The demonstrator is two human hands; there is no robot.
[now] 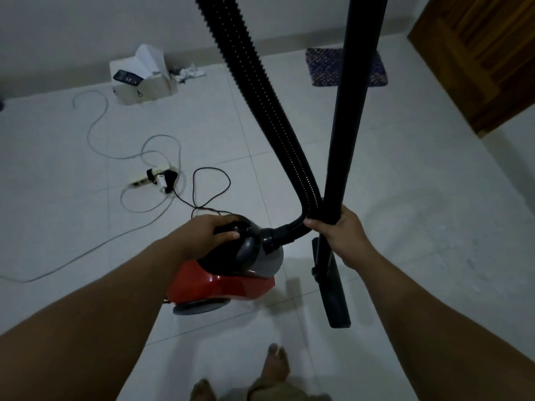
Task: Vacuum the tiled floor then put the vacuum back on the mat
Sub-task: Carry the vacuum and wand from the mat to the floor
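Observation:
A red and black canister vacuum [223,282] hangs just above the white tiled floor [419,183] in front of me. My left hand [208,231] grips its black top handle. My right hand [343,235] is closed around the black rigid wand [350,125], which stands upright. The floor nozzle [333,296] hangs below that hand. A ribbed black hose [260,91] runs from the vacuum's front up out of view. A small dark patterned mat [324,66] lies on the floor near the far wall.
A white power strip [144,180] with plugs and looping grey and black cables [162,204] lies on the floor at left. A white box [142,79] with papers sits by the far wall. A wooden door [486,59] is at upper right. My bare feet [275,366] show at the bottom.

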